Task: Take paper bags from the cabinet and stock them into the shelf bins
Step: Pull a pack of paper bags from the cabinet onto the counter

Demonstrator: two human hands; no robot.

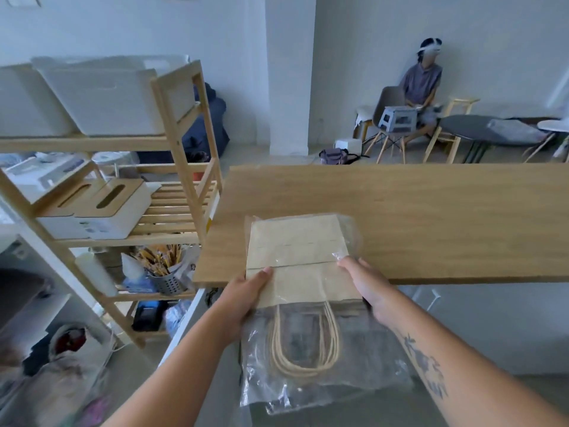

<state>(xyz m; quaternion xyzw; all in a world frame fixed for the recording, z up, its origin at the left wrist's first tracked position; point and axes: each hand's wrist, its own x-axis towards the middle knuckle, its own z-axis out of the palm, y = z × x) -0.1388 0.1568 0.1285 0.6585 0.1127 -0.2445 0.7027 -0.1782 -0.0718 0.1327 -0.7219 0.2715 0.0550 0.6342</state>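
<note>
A flat stack of brown paper bags (300, 257) with twisted paper handles sits inside a clear plastic wrapper (311, 374). Its far half lies over the near edge of the wooden cabinet top (415, 217); the handle end hangs toward me. My left hand (246, 294) grips the stack's left edge, thumb on top. My right hand (366, 288) grips the right edge, pinching the crinkled plastic. White shelf bins (101, 100) stand on the top level of the wooden shelf (181, 124) at the left.
Two tissue boxes (101, 211) lie on the shelf's middle level, and a grey cup of pencils (163, 272) stands lower down. A seated person (418, 90) with chairs and a dark table (468, 127) is beyond the cabinet. Bags lie on the floor at bottom left.
</note>
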